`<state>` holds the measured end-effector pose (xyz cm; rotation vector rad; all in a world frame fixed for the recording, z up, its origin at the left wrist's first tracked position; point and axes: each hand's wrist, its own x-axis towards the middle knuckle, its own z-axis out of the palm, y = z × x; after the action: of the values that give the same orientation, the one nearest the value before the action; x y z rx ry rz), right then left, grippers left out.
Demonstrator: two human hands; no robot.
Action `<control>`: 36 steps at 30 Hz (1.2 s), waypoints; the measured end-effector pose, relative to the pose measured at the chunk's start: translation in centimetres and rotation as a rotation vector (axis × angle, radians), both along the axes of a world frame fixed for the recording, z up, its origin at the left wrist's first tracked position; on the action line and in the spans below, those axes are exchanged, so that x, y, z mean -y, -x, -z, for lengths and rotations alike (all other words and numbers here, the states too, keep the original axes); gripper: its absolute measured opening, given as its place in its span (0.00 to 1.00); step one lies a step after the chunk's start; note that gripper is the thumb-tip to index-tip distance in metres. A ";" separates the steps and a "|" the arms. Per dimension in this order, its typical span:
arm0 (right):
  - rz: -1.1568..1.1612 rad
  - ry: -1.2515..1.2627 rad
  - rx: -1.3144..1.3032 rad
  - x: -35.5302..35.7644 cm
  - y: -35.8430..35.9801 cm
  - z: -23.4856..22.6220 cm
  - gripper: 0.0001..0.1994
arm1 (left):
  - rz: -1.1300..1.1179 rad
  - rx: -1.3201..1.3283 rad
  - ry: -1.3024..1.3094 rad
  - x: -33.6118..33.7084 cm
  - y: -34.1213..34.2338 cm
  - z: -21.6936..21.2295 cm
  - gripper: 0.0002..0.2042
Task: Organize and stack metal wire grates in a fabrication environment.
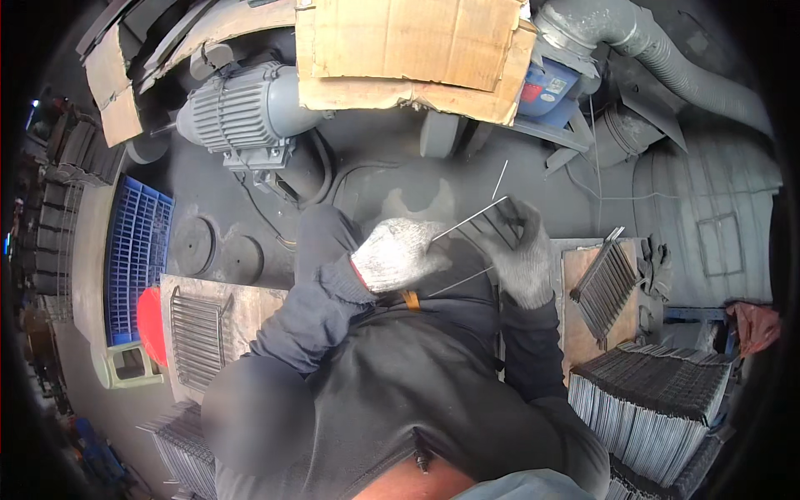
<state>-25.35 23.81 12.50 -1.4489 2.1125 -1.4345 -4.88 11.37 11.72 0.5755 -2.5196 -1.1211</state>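
Observation:
In front of my lap, both hands hold a thin metal grate (471,219), tilted, with one bright straight edge and slim rods sticking out. My left hand (400,254), in a whitish knit glove, is closed at the grate's left end. My right hand (525,254), in a dirty grey glove, is closed around its right side, with dark bars showing between the fingers. The gloves hide part of the grate. On a board to the left lies a barred metal rack (198,342). Several similar grates (607,287) lie on a board to the right.
A grey electric motor (242,104) stands ahead left, beside cardboard sheets (408,50). A ribbed duct (700,79) runs at the far right. Tall stacks of grates (650,400) stand at the lower right. A blue plastic crate (137,250) and a pale stool (132,367) are at left.

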 end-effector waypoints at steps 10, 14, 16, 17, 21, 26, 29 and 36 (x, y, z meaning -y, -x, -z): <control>0.136 0.060 0.617 0.1 2.8 4.4 0.12 | -0.822 -0.383 0.116 0.7 -0.1 1.3 0.42; 0.180 0.123 0.674 0.2 2.8 5.5 0.09 | -0.838 -0.324 -0.251 -0.3 -1.2 4.0 0.45; 0.142 0.034 0.686 -0.2 2.9 5.6 0.07 | -0.762 -0.258 -0.297 -1.0 -1.3 4.6 0.41; 0.137 0.035 0.692 -0.2 2.6 5.6 0.07 | -0.652 -0.245 -0.491 -0.8 -1.7 5.6 0.35; 0.102 0.042 0.736 -0.2 1.7 4.8 0.06 | -0.585 -0.464 -0.875 -1.4 -1.6 7.4 0.15; 0.010 -0.028 0.797 -1.1 2.8 6.1 0.10 | -0.583 -0.532 -0.913 -1.7 -1.3 6.4 0.04; 0.043 -0.079 0.850 -1.9 2.9 6.2 0.11 | -0.580 -0.438 -0.946 -1.7 -1.0 6.2 0.04; 0.121 -0.014 1.041 -4.2 2.6 5.5 0.14 | -0.502 -0.370 -0.896 -2.1 0.8 6.0 0.05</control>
<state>-28.00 27.97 6.97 -0.3540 1.5049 -1.6689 -5.71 13.49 5.68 1.0157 -1.3541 -1.8799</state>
